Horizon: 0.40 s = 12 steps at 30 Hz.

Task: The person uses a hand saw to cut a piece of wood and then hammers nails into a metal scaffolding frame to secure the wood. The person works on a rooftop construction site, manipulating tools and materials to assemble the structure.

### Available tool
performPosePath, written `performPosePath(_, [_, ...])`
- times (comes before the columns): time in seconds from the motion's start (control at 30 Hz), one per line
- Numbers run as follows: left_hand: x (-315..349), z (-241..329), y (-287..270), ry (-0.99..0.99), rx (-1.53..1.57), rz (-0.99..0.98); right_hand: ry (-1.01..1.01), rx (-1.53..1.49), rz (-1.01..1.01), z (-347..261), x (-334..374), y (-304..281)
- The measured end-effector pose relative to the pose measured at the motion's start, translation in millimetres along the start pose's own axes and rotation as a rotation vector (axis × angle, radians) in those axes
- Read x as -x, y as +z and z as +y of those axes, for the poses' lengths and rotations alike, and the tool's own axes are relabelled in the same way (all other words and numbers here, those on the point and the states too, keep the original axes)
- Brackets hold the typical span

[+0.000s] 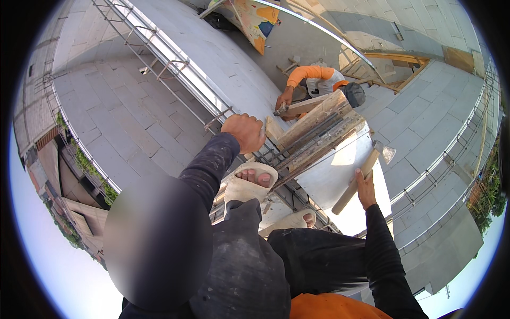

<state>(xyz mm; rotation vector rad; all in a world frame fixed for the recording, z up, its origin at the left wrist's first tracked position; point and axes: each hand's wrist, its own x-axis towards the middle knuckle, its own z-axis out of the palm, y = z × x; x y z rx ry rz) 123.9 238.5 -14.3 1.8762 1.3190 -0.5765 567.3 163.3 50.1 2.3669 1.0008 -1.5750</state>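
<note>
My right hand [365, 190] grips the wooden-handled hatchet [361, 178] beside the stacked timber planks [319, 127]; my left hand [244, 132], closed, grasps their end; a swing could slip toward my sandalled foot [254, 181]

The hammer [361, 178] has a long pale wooden handle and a metal head pointing far right; it tilts upward. The planks [313, 127], rough and pale, lie bundled across steel bars, centre.
</note>
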Motion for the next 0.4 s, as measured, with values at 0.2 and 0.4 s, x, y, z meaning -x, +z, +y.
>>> performPosePath(0.2, [0,-1,-1,0.019,0.009,0.013,-0.025,0.01,0.095,19,-10,6])
performPosePath(0.4, [1,0,-2,0.004,0.011,0.007,0.013,-0.079,-0.009,33,-20,3])
